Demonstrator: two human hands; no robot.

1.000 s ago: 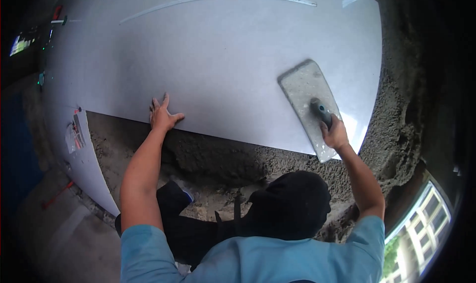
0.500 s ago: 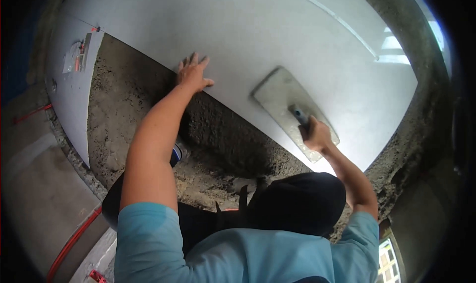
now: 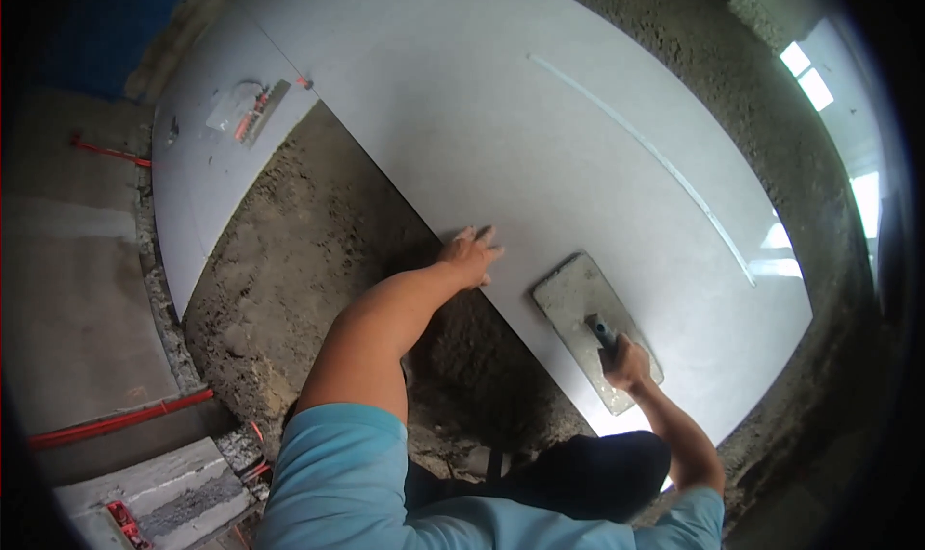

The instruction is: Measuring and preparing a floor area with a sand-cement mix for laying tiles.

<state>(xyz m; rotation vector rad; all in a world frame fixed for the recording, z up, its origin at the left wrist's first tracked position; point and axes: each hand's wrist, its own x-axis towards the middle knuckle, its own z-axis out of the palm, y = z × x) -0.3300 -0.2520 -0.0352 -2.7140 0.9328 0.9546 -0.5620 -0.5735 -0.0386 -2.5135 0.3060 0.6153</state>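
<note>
A large pale grey, glossy floor tile [image 3: 597,194] stretches out in front of me. My right hand [image 3: 628,364] is closed round the dark handle of a flat, rectangular float [image 3: 599,328]. Its worn, mortar-stained plate is over the tile's near right part; whether it presses flat on the surface I cannot tell. My left hand [image 3: 472,256] rests with spread fingers on the tile's near edge, to the left of the float.
Rough mortar [image 3: 289,232] lies between my body and the tile. On another tile at the left are a notched trowel [image 3: 267,114] and a clear plastic bag [image 3: 234,107]. Red conduit [image 3: 125,418] runs along the left. A white strip [image 3: 655,160] crosses the large tile.
My view has turned, so the tile and both hands appear lower and further right. The right hand keeps hold of the float, and the left hand stays on the tile's edge.
</note>
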